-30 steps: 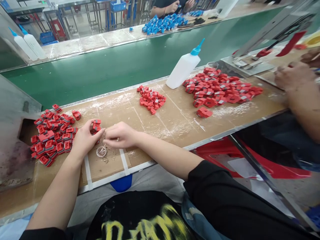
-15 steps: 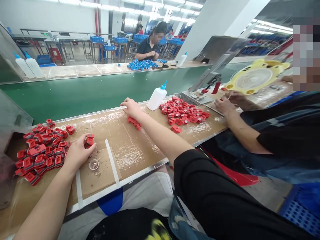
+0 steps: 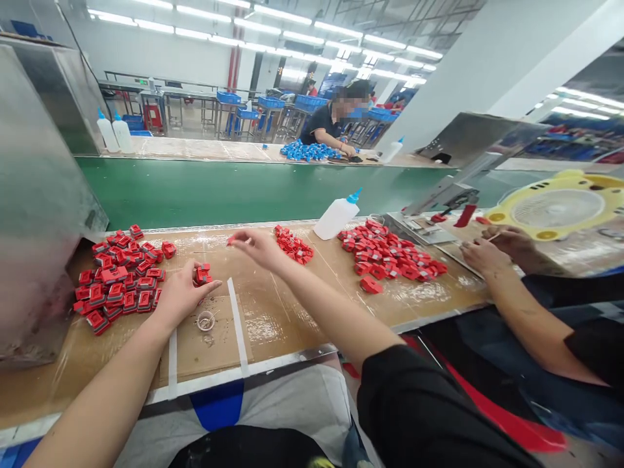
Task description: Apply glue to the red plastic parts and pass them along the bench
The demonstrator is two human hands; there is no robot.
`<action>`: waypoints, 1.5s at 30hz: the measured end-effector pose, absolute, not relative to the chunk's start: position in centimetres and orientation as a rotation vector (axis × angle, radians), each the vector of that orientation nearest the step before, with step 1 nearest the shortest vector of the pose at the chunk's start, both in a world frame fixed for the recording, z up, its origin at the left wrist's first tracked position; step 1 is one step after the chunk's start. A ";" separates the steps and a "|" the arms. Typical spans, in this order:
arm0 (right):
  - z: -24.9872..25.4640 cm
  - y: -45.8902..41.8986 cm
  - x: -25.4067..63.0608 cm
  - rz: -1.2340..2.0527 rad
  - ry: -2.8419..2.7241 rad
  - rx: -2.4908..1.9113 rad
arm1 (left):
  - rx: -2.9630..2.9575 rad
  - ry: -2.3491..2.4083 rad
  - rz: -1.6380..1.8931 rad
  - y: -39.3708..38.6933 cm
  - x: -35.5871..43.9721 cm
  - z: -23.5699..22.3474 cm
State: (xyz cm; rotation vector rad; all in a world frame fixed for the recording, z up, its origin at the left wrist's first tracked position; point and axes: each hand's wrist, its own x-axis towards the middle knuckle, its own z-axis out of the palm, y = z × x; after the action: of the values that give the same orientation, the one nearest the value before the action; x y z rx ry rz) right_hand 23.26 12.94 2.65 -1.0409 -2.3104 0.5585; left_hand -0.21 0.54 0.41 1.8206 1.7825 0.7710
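Note:
Between the thumb and fingers of my left hand (image 3: 182,294) is a red plastic part (image 3: 203,273) with a grey band, held above the table. My right hand (image 3: 258,247) pinches a small red piece (image 3: 231,240) at its fingertips, a little beyond and to the right of the left hand. A heap of red and grey plastic parts (image 3: 116,273) lies left of my left hand. Behind my right wrist sits a pile of small red pieces (image 3: 294,246). A small round dish (image 3: 205,320) stands on cardboard below my left hand.
A white squeeze bottle (image 3: 337,216) with a blue tip stands beside a larger red pile (image 3: 390,250). Strips of white tape (image 3: 238,325) border the cardboard. At right, a co-worker's hands (image 3: 492,250) work near a metal press (image 3: 439,201) and a yellow fan (image 3: 556,205). A green belt (image 3: 219,192) runs behind.
My right hand has come away from the small red pieces and moved left toward my left hand, with one piece at its fingertips. My left hand keeps its red part. The view has shifted.

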 end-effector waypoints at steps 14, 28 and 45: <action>-2.6 6.8 19.4 0.752 -1.997 -0.640 | 1.778 1.550 0.873 0.9 -0.1 -0.4; -2.3 5.9 19.9 0.326 -2.159 -0.516 | 1.893 1.502 0.864 0.6 0.0 -0.4; -2.9 7.8 19.7 1.375 -1.871 -0.277 | 1.827 1.368 1.118 1.7 0.7 -1.5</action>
State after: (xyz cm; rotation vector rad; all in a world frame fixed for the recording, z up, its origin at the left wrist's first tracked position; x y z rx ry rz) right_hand 19.71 7.77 -2.91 -0.2768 -1.8714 1.3751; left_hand 0.72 1.66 -1.46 1.8271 1.3678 1.1178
